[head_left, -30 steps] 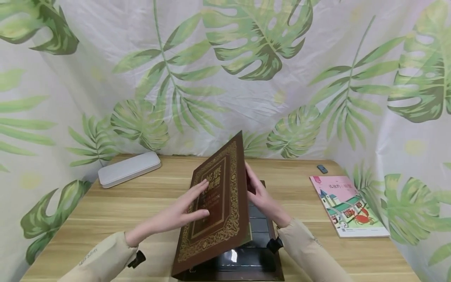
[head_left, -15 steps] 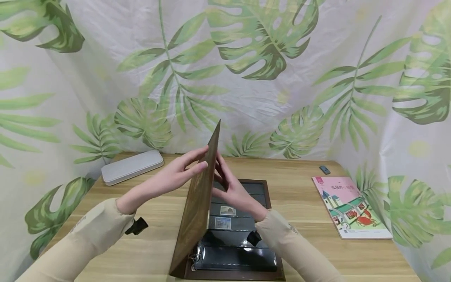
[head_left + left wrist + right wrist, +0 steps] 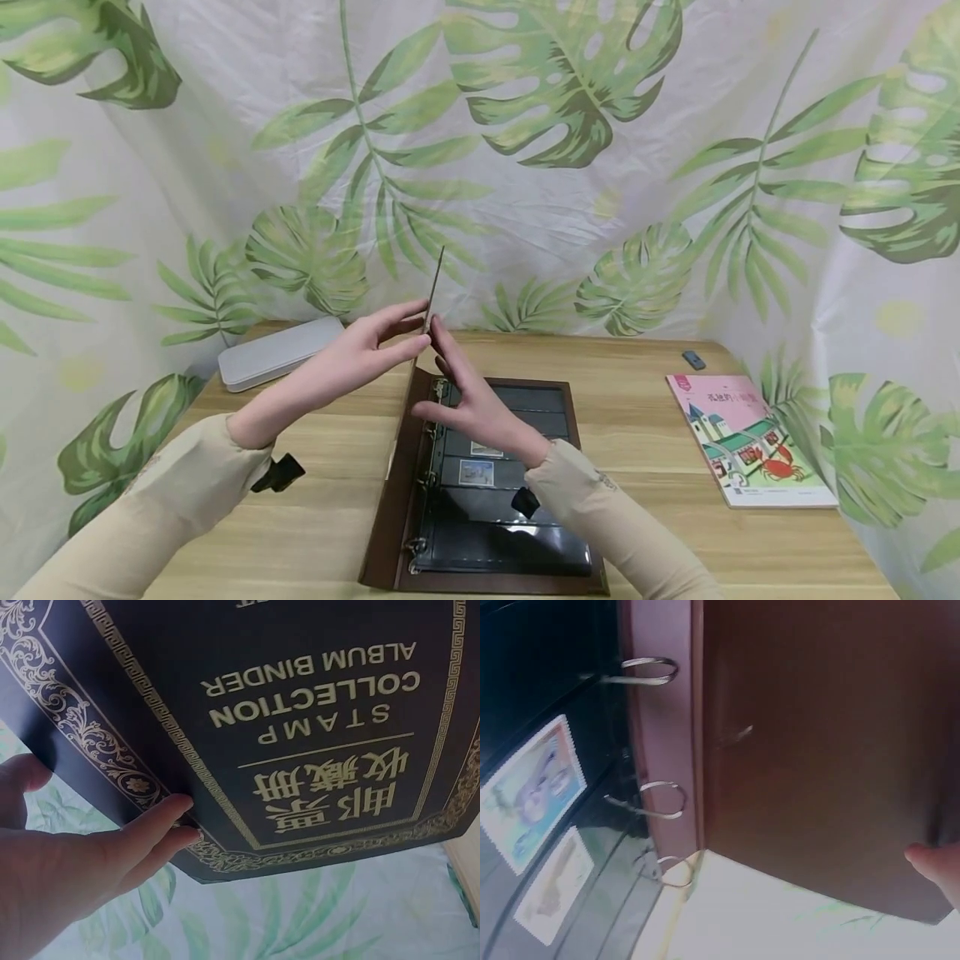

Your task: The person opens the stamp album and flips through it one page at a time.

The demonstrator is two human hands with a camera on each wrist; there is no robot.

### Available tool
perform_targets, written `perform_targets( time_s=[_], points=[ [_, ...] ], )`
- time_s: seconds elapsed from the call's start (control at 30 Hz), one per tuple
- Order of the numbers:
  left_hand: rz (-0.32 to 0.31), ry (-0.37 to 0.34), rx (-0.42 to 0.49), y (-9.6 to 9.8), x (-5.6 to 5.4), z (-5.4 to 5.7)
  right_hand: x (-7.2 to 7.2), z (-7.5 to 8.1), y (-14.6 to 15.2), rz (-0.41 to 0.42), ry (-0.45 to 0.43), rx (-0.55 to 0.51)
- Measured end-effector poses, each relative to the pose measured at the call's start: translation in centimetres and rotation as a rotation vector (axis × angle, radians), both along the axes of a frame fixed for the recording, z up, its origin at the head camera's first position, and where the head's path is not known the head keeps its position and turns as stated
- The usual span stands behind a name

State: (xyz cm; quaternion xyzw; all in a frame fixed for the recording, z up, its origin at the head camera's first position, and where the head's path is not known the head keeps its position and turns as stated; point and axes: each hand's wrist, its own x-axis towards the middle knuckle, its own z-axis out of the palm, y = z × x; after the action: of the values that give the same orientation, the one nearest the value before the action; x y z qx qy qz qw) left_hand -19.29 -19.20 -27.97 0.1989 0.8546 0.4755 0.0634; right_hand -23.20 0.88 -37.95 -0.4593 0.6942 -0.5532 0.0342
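A brown stamp album binder (image 3: 592, 533) lies on the table with its front cover (image 3: 322, 697) raised nearly upright, seen edge-on in the head view. My left hand (image 3: 352, 354) touches the gold-patterned outer face near its free edge, fingers fairly straight. On the inner side, my right hand (image 3: 476, 404) reaches up with long fingers at the plain brown lining (image 3: 817, 750); only a fingertip (image 3: 930, 866) shows in the right wrist view. Black pocket pages (image 3: 525, 400) sit on metal rings (image 3: 676, 799). Two stamps show, one bluish (image 3: 536, 795) and one pale (image 3: 555, 889).
A pale grey flat case (image 3: 277, 354) lies at the back left of the wooden table (image 3: 630, 450). To the right are a pink picture book (image 3: 750, 442) and a small dark blue object (image 3: 693, 360). A leaf-print curtain (image 3: 525, 250) hangs behind.
The album's front cover has swung left, from leaning over the pages to nearly upright, with both hands moving left along with it. The pages, rings and stamps have come into view.
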Motion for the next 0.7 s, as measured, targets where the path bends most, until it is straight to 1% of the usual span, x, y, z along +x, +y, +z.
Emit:
perform_targets(
  time_s=[0.1,0.17,0.33,0.43,0.57,0.7],
  points=[
    [0.007,-0.013,-0.001,-0.8,0.2,0.3,-0.4,-0.7,0.8,-0.037,-0.013,0.053],
    [0.017,-0.019,-0.003,-1.5,0.5,0.6,-0.9,-1.4,1.7,-0.084,-0.012,0.102],
    [0.043,-0.028,-0.032,-3.8,1.2,1.0,-2.3,-3.4,4.9,-0.22,0.02,0.278],
    [0.056,-0.017,-0.06,-5.4,1.6,1.2,-3.3,-4.8,7.1,-0.278,0.037,0.379],
    [0.092,0.005,-0.115,-7.5,2.0,1.4,-4.7,-6.4,9.8,-0.315,0.045,0.482],
    [0.11,0.011,-0.15,-9.6,2.5,1.3,-5.7,-7.5,12.1,-0.324,0.036,0.598]
  ],
)
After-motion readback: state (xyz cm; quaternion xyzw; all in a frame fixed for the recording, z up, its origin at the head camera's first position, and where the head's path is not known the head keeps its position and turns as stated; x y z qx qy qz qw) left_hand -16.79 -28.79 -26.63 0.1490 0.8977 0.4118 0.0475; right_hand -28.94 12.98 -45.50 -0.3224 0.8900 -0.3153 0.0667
